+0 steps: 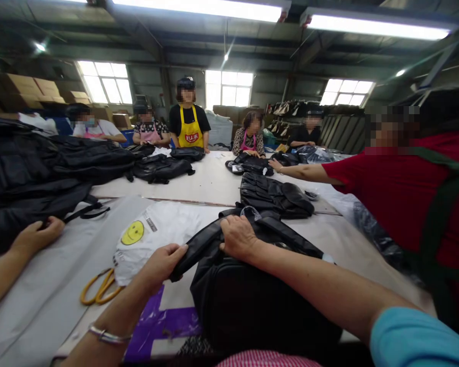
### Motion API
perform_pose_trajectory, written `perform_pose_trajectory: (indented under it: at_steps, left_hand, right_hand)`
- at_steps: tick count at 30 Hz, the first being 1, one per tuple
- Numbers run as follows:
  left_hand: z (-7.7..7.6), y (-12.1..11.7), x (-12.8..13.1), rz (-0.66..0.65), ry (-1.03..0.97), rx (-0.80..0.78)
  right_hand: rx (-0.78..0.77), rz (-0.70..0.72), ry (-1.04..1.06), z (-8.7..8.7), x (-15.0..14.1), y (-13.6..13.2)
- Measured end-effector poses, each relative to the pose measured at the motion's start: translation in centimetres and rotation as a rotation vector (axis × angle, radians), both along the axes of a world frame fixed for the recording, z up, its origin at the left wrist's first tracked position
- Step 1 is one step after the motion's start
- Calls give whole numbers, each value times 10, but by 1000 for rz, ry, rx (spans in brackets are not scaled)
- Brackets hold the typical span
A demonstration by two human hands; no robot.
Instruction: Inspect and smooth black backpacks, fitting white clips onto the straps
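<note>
A black backpack (pixel 260 295) lies on the table right in front of me. My left hand (pixel 160 265), with a silver bangle on the wrist, grips the backpack's shoulder strap (pixel 199 244) near its lower end and holds it out to the left. Higher on the same strap, my right hand (pixel 239 237) is closed over it close to the top of the bag; its fingertips are partly hidden. Left of the bag lies a white plastic bag (pixel 156 229) with a yellow smiley, and scissors with yellow handles (pixel 99 290) poke out from under it.
Another person's hand (pixel 42 237) touches a pile of black backpacks (pixel 57 163) on the left. A co-worker in red (pixel 393 188) reaches across from the right, beyond another black backpack (pixel 275 196). Several people work along the far side. Purple tape (pixel 168 321) marks the table's near edge.
</note>
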State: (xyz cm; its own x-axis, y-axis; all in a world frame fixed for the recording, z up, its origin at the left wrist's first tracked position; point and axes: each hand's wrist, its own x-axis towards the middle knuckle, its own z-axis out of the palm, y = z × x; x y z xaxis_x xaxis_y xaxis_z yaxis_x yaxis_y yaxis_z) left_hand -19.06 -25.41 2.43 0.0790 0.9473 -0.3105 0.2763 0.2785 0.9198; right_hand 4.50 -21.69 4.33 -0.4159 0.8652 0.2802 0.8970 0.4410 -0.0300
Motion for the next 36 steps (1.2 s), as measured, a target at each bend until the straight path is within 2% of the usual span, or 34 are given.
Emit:
perform_pose_trajectory:
  at_steps: [2,5,8,10,14,19,24,28,32,36]
  left_hand:
    - [1,-6,-5,-29,-14,-27]
    - [7,-14,-6,-79,-58,-43]
    - [9,-20,-5,-142,-37,-47]
    - [7,-19,-7,-215,-38,-83]
    - [2,-1,-6,-310,-183,-194]
    - [-2,25,16,-343,-484,-280]
    - [-24,32,28,-318,-619,-362]
    - [-44,32,28,-281,-671,-353]
    - [-58,37,28,-329,-653,-334]
    - [-75,51,25,-386,-674,-351]
  right_hand:
    - [33,62,21,-2,-1,2]
    - [-19,165,30,-8,-1,11]
    - [-92,322,-47,-13,-1,17]
    - [-88,417,-110,-14,-3,19]
    - [-26,438,-178,-13,-9,19]
    - [59,428,-202,-10,-11,16]
    - [98,410,-208,-13,-9,16]
    - [62,422,-219,-20,-13,17]
    - [-85,409,-203,-20,-15,16]
    - [-337,487,-85,-4,-4,26]
